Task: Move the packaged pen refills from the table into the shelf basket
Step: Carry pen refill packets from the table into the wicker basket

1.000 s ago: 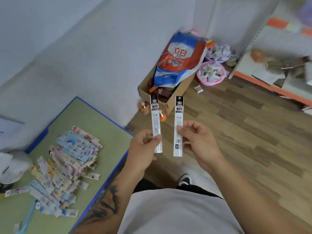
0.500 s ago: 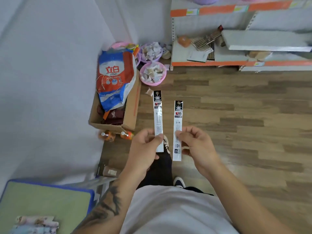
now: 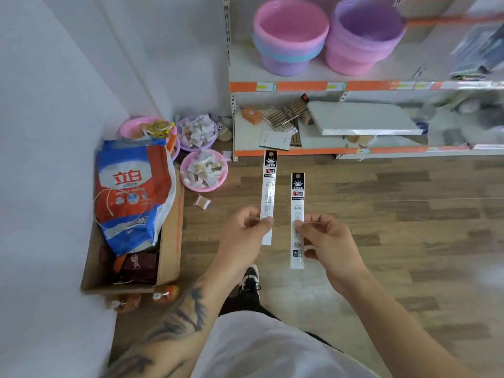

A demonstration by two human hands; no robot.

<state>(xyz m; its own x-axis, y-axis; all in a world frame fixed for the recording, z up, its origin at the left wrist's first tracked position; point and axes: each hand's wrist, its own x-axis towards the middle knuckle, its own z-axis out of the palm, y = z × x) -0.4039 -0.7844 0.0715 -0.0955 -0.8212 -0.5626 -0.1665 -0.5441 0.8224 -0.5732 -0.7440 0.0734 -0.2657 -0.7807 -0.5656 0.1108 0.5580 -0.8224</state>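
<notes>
Both grips are clamped on refill packs. Left hand (image 3: pixel 241 236) pinches the left refill pack (image 3: pixel 268 196) between thumb and curled fingers near its lower end, and right hand (image 3: pixel 328 241) pinches the right refill pack (image 3: pixel 297 219) the same way at about its middle. Each pack stands upright, black header at the top, the two side by side and apart, held in the air above the wooden floor (image 3: pixel 381 227) and nearer than the shelves.

Beyond them, the shelving unit (image 3: pixel 286 86) with orange edge strips fills the far right. On its upper shelf sit two stacks of plastic basins: the pink stack (image 3: pixel 289 36) to the left and the purple stack (image 3: pixel 362 36) just beside it on the right. On the lower shelf a loose grey board (image 3: pixel 362 118) lies tilted, with bundled sticks (image 3: pixel 283 115) and an orange block (image 3: pixel 251 115) to its left.

At the left, against the white wall (image 3: pixel 54 132), a cardboard box (image 3: pixel 169 255) holds a large blue and red bag (image 3: pixel 131 195). Beyond the box, small pink bowls (image 3: pixel 204 170) of wrapped items rest on the floor. Two small orange bottles (image 3: pixel 165 294) lie at the near corner of the box. A black and white shoe (image 3: pixel 251 279) shows between the forearms.
</notes>
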